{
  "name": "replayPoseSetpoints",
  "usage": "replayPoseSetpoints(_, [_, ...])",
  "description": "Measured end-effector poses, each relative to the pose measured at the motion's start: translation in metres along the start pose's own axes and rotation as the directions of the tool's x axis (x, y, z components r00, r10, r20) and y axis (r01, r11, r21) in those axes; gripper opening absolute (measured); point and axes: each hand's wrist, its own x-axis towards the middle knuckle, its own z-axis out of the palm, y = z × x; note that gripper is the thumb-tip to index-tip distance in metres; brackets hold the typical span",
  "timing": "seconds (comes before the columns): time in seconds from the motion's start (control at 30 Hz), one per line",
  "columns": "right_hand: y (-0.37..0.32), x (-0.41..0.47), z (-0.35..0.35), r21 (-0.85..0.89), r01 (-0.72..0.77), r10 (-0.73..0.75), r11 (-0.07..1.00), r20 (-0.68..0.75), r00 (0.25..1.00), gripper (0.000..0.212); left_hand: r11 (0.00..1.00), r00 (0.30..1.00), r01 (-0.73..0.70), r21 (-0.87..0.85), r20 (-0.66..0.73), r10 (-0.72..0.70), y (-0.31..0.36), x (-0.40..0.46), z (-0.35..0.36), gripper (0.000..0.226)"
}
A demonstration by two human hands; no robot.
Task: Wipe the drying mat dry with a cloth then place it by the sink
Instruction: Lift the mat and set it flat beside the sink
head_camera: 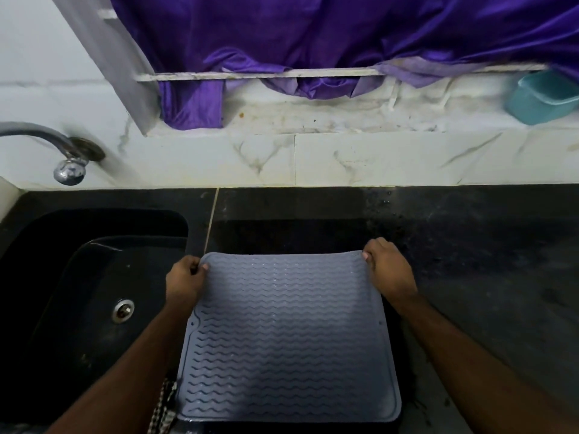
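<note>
With your left hand (185, 277) and right hand (388, 270) pinching the drying mat (288, 336) by its far corners, the floppy sheet could slip into the sink (78, 277).

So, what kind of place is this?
Most likely a home kitchen: a black sink with a wall tap sits in a dark countertop, and both hands hold a grey drying mat.
</note>
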Motion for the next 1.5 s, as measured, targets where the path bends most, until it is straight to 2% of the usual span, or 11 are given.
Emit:
replayPoseSetpoints(0.13, [-0.004, 0.009, 0.006, -0.058, -0.008, 0.008, 0.998, -0.01, 1.0, 0.025, 1.0, 1.0, 0.008, 0.029, 0.016, -0.009, 0.01, 0.015, 0.009, 0.01])
replayPoseSetpoints(0.2, [-0.006, 0.007, 0.007, -0.005, -0.022, 0.022, 1.0, -0.039, 0.999, 0.027, 1.0, 0.999, -0.032, -0.002, -0.006, 0.032, 0.008, 0.014, 0.01, 0.011])
replayPoseSetpoints(0.4, [-0.017, 0.029, -0.003, 0.176, -0.03, 0.054, 0.984, -0.13, 0.99, 0.017, 0.96, 0.988, -0.128, -0.25, -0.121, 0.1, 0.021, 0.007, 0.009, 0.015])
replayPoseSetpoints(0.53, [-0.019, 0.047, -0.004, 0.17, -0.043, 0.068, 0.984, -0.144, 0.987, 0.01, 0.943, 0.958, -0.231, -0.24, -0.225, 0.178, 0.041, 0.006, 0.001, 0.014])
replayPoseSetpoints(0.67, [-0.02, 0.059, -0.005, 0.294, -0.09, 0.155, 0.952, -0.203, 0.967, 0.015, 0.922, 0.916, -0.332, -0.197, -0.302, 0.265, 0.063, 0.019, -0.005, 0.014])
replayPoseSetpoints(0.87, [-0.001, 0.098, -0.002, 0.177, -0.124, 0.164, 0.976, -0.23, 0.959, 0.013, 0.92, 0.901, -0.384, -0.075, -0.248, 0.356, 0.095, 0.065, 0.009, 0.017])
replayPoseSetpoints(1.0, [0.017, 0.131, 0.009, 0.097, -0.082, 0.1, 0.992, -0.205, 0.974, 0.016, 0.96, 0.958, -0.264, 0.094, -0.091, 0.272, 0.099, 0.117, 0.02, 0.026])
replayPoseSetpoints(1.1, [0.023, 0.15, 0.018, 0.062, -0.083, 0.096, 0.995, -0.241, 0.966, 0.019, 0.964, 0.968, -0.234, 0.129, -0.066, 0.244, 0.096, 0.145, 0.021, 0.027])
replayPoseSetpoints(1.27, [0.034, 0.173, 0.03, 0.127, -0.103, 0.133, 0.987, -0.259, 0.956, 0.021, 0.976, 0.99, -0.143, -0.164, -0.038, 0.139, 0.077, 0.172, 0.026, 0.025])
replayPoseSetpoints(1.37, [0.038, 0.18, 0.034, 0.187, -0.103, 0.15, 0.977, -0.254, 0.956, 0.021, 0.952, 0.989, -0.14, -0.271, -0.091, 0.119, 0.07, 0.172, 0.034, 0.013])
replayPoseSetpoints(1.5, [0.037, 0.181, 0.032, 0.231, -0.141, 0.202, 0.963, -0.265, 0.943, 0.022, 0.924, 0.978, -0.145, -0.355, -0.19, 0.081, 0.068, 0.176, 0.04, 0.029])
